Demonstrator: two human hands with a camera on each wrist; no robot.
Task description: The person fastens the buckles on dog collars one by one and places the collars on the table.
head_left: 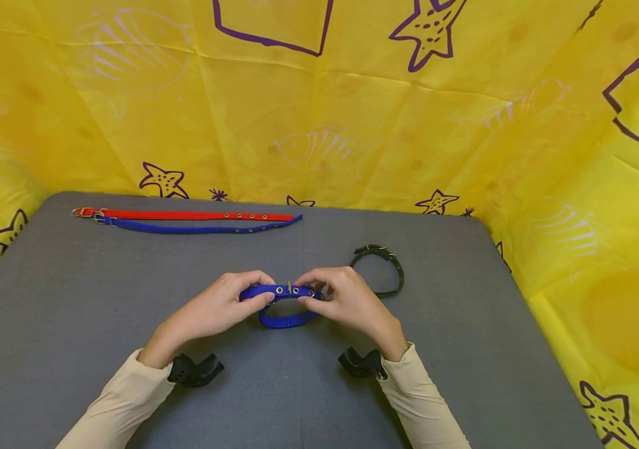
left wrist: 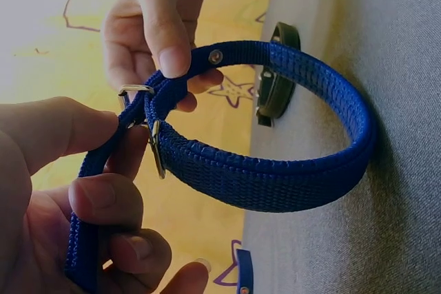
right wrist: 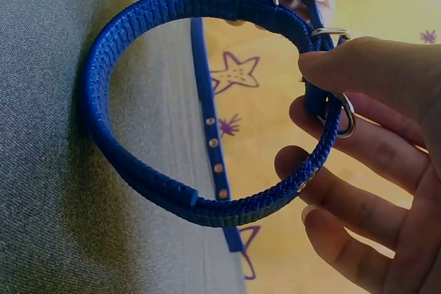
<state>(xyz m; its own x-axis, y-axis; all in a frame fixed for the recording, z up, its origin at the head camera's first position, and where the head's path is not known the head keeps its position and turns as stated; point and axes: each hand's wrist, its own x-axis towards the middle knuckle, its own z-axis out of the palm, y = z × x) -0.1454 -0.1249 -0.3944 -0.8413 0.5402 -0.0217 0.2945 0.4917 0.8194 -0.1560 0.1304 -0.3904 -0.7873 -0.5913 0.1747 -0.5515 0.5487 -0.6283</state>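
Both hands hold a blue collar [head_left: 288, 322], bent round into a loop, over the middle of the table. My left hand [head_left: 229, 301] pinches the strap's free end, which in the left wrist view runs down between thumb and curled fingers. Beside the metal buckle [left wrist: 136, 89], my right hand [head_left: 347, 299] pinches the band between thumb and index finger. In the right wrist view a metal D-ring [right wrist: 348, 116] hangs by the right fingers, and the strap overlaps itself at the buckle. The padded lower part of the loop hangs close over the table.
Behind the right hand lies a dark green collar [head_left: 400, 274] closed in a ring. A red collar [head_left: 184, 215] and another blue collar [head_left: 184, 230] lie stretched out at the back left of the grey table [head_left: 465, 374]. Yellow patterned cloth [head_left: 319, 112] surrounds the table.
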